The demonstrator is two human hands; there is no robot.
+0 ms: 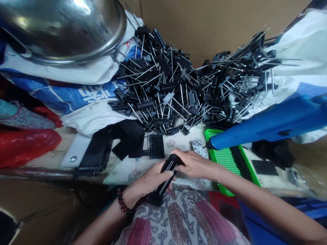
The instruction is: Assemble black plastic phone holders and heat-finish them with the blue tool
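Between my two hands is a black plastic bracket with two thin metal rods (161,188), tilted near my lap at the table's front edge. My left hand (149,180) wraps round its middle, thumb on top. At its upper end my right hand (192,165) has its fingers closed on the same bracket; the fingertips are partly hidden. Just beyond them on the table lies a ribbed black plastic piece (156,146). Beside my right hand is a small silvery block (199,147).
A large heap of black parts with metal rods (176,88) fills the back. A blue electric screwdriver (255,126) slants over a green basket (213,134) holding small dark pieces. Black flat sheets (130,136) lie left, below a metal bowl (76,37) on sacks.
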